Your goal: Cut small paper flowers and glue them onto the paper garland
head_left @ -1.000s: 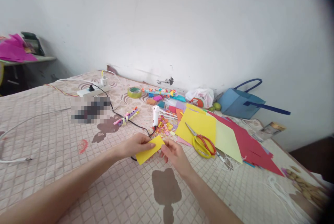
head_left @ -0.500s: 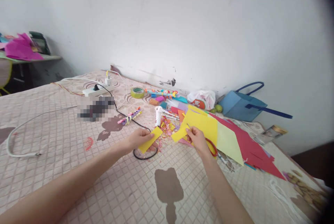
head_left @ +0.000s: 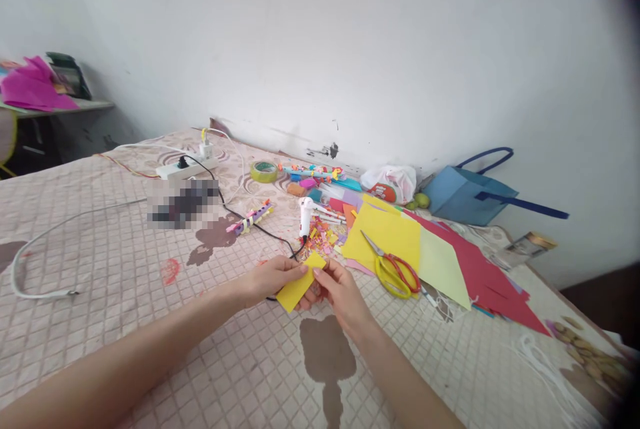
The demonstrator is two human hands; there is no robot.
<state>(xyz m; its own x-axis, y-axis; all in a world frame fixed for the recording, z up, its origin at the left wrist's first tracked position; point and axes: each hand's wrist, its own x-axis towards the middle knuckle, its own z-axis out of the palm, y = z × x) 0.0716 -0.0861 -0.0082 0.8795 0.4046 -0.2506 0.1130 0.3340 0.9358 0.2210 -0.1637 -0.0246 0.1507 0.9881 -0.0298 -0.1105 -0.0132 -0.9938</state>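
Note:
A small rectangular piece of yellow paper (head_left: 297, 289) is held between my two hands, low over the bed cover. My left hand (head_left: 277, 280) pinches it from the left, thumb on top and fingers beneath. On its right edge, the thumb and fingers of my right hand (head_left: 341, 289) are closed as well. Scissors (head_left: 390, 265) with red and yellow handles lie on a larger yellow sheet (head_left: 400, 232) to the right, blades pointing up and left. Just beyond my hands stands a white glue gun (head_left: 305, 217) among paper scraps (head_left: 323, 237).
Red sheets (head_left: 493, 286) and a pale green sheet (head_left: 443, 262) extend rightward, near a blue bag (head_left: 467, 196). A tape roll (head_left: 264, 172) and a decorated purple stick (head_left: 253, 218) lie further back. A black cord runs from the power strip (head_left: 187, 166) toward the glue gun.
My right hand has left the scissors on the yellow sheet and moved left to the small yellow paper. My left hand has shifted slightly right with that piece.

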